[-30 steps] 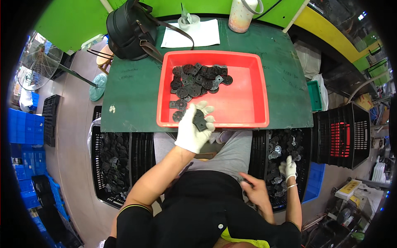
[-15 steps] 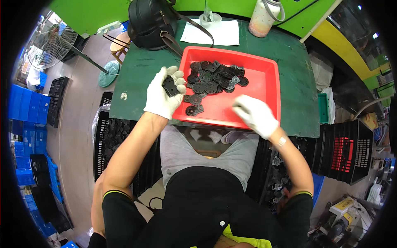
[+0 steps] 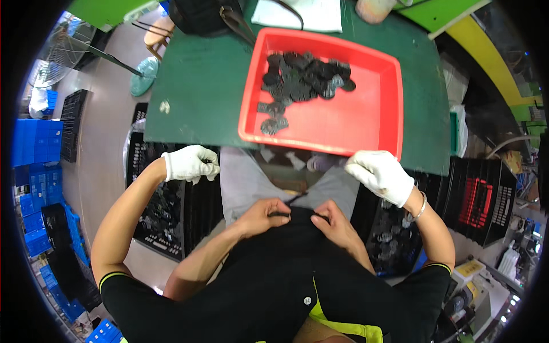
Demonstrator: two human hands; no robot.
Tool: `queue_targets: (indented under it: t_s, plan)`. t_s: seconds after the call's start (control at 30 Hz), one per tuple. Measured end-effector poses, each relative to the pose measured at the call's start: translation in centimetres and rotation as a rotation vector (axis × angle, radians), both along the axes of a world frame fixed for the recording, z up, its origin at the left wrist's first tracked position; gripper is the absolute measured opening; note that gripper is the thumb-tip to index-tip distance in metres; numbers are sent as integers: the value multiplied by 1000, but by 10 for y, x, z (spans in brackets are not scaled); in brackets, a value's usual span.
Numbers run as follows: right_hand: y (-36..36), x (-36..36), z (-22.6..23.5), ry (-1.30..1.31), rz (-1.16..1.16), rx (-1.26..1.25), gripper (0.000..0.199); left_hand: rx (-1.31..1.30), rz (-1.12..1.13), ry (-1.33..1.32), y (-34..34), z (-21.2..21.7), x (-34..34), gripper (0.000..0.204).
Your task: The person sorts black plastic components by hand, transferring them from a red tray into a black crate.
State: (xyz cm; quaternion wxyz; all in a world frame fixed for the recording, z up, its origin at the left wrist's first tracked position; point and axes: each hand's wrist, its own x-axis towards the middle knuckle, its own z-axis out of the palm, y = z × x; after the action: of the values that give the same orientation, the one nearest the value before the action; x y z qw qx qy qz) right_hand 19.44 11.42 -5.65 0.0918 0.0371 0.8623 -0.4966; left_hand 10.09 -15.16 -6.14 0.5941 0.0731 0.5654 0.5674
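My left hand (image 3: 190, 164), in a white glove, is left of the table's front edge, above a black crate (image 3: 157, 240) of dark parts. Its fingers are curled; whatever they may hold is hidden. My right hand (image 3: 382, 178), also gloved, is at the near right corner of a red tray (image 3: 343, 128), fingers folded in and their contents out of sight. Inside the tray lies a heap of black round-ended plastic parts (image 3: 306, 77). Two bare hands of another person (image 3: 264, 217) reach round my waist, pinching a thin black strip or cloth edge.
A green table (image 3: 191, 103) carries the tray, a dark bag (image 3: 206, 20), white paper (image 3: 317, 14) and a bottle (image 3: 374, 8). On the right stand another crate of dark parts (image 3: 394, 240) and a black basket (image 3: 483, 200). A fan (image 3: 57, 57) and blue bins (image 3: 37, 143) are leftward.
Both gloved hands have drawn back toward me, the left from beside the tray to over the crate. The black part in it no longer shows. The other person's hands have appeared at my waist.
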Motion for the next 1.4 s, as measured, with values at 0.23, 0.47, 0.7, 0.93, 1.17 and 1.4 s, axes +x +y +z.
queue_targets:
  t_s: [0.23, 0.47, 0.7, 0.93, 1.17, 1.4]
  plan:
    - [-3, 8, -6, -391, -61, -258, 35, 57, -71, 42, 9, 25, 3, 18]
    - [15, -64, 70, 147, 47, 3, 19, 111, -73, 54, 12, 26, 7, 34]
    - [-26, -164, 76, 597, 249, 298, 11, 6, -42, 244, 4, 81, -118, 34]
    - [-16, -219, 36, 366, 569, 596, 24, 126, 285, -4, 31, 102, -111, 27]
    - [-15, -226, 39, 258, 448, 519, 19, 273, 703, -336, 36, 102, -125, 31]
    - [17, -189, 43, -106, -8, -384, 24, 323, 766, -369, 50, 99, -133, 56]
